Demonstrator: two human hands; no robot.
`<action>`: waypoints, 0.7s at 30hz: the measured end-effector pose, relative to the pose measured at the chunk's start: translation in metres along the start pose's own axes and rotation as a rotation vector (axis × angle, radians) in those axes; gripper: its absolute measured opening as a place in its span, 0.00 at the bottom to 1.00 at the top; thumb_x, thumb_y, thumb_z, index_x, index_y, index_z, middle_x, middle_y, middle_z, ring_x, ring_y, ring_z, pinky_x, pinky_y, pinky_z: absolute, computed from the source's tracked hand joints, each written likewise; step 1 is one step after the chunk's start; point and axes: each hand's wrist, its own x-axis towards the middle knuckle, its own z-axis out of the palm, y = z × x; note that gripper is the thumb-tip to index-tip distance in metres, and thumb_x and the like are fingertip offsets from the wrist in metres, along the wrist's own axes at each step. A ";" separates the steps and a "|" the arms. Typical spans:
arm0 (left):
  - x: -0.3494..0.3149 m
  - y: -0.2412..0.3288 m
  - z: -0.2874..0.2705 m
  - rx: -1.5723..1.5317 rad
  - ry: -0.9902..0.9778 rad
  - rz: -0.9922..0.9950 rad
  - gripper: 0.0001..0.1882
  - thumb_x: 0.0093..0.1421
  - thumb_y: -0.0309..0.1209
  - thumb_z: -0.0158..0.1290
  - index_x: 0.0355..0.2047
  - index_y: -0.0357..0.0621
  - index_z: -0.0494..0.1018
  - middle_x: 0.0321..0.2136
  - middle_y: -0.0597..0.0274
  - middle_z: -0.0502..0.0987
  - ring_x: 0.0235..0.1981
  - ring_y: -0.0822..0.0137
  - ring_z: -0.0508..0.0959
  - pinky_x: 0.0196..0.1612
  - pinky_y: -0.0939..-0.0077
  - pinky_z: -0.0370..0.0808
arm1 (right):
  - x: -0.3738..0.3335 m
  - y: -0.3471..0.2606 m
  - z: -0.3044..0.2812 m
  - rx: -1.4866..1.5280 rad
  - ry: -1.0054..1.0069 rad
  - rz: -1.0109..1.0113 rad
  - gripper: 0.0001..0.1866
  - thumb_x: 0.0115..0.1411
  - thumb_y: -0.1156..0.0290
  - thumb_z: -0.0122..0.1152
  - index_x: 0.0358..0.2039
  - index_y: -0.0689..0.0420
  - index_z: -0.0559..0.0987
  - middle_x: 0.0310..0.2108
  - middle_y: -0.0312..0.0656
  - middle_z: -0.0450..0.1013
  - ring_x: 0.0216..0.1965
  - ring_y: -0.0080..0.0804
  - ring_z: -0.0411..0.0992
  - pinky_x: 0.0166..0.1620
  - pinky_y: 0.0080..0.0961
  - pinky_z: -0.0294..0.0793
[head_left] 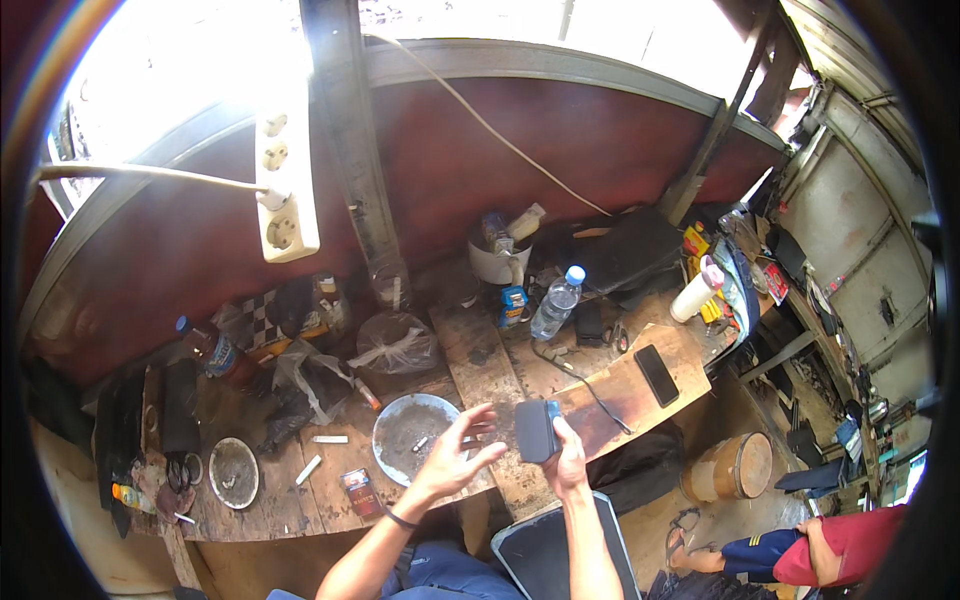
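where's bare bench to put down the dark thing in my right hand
Free: plank between the black cable and the phone. Smaller gap between the metal plate and small dish. Crowded: back by the bottle and bags.

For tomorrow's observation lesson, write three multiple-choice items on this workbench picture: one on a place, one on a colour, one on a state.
1. Where does the black phone lie?
A. on the right board of the bench
B. in the metal dish
C. on the floor

2. What colour is the water bottle's cap?
A. red
B. blue
C. green

3. How is the left hand?
A. clenched on a tool
B. flat on the bench
C. open, fingers spread

Answers:
1 A, it rests on the bare plank, right of the cable.
2 B, the cap is blue.
3 C, its grip is empty beside the dark case in the right hand.
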 end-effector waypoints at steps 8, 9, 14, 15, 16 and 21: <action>0.030 -0.007 0.036 -0.390 -0.139 -0.140 0.28 0.65 0.36 0.64 0.62 0.42 0.70 0.56 0.58 0.76 0.58 0.68 0.74 0.61 0.68 0.72 | -0.036 0.006 0.035 0.172 0.169 0.019 0.31 0.74 0.44 0.45 0.64 0.55 0.68 0.49 0.44 0.77 0.44 0.36 0.80 0.38 0.38 0.89; 0.029 -0.009 0.035 -0.413 -0.150 -0.161 0.26 0.65 0.37 0.64 0.60 0.42 0.71 0.55 0.59 0.76 0.57 0.69 0.74 0.60 0.69 0.72 | -0.040 0.006 0.037 0.048 0.154 -0.046 0.30 0.73 0.45 0.47 0.64 0.55 0.68 0.50 0.44 0.76 0.47 0.35 0.79 0.38 0.39 0.88; 0.031 -0.015 0.036 -0.251 -0.115 -0.216 0.24 0.72 0.45 0.55 0.61 0.46 0.70 0.57 0.63 0.75 0.55 0.71 0.74 0.59 0.67 0.72 | -0.052 0.008 0.036 -0.202 0.141 -0.111 0.29 0.69 0.54 0.57 0.65 0.57 0.69 0.56 0.43 0.72 0.55 0.29 0.73 0.50 0.34 0.80; 0.031 -0.017 0.037 -0.213 -0.119 -0.225 0.25 0.75 0.48 0.48 0.62 0.45 0.71 0.55 0.63 0.76 0.55 0.70 0.74 0.60 0.67 0.71 | -0.053 0.008 0.034 -0.230 0.163 -0.125 0.29 0.69 0.55 0.57 0.65 0.57 0.69 0.56 0.42 0.72 0.54 0.28 0.73 0.53 0.31 0.78; 0.032 -0.018 0.037 -0.234 -0.211 -0.200 0.26 0.75 0.49 0.47 0.62 0.44 0.72 0.54 0.62 0.77 0.53 0.70 0.75 0.59 0.68 0.72 | -0.055 0.010 0.035 -0.272 0.099 -0.147 0.30 0.67 0.58 0.58 0.65 0.61 0.69 0.56 0.41 0.72 0.55 0.27 0.72 0.56 0.26 0.73; 0.021 -0.034 0.027 -0.681 -0.289 -0.496 0.32 0.74 0.53 0.44 0.65 0.38 0.69 0.52 0.56 0.79 0.51 0.62 0.80 0.55 0.65 0.78 | -0.054 0.031 0.043 -0.291 0.036 -0.119 0.28 0.69 0.53 0.60 0.61 0.59 0.70 0.41 0.36 0.75 0.35 0.21 0.75 0.33 0.18 0.74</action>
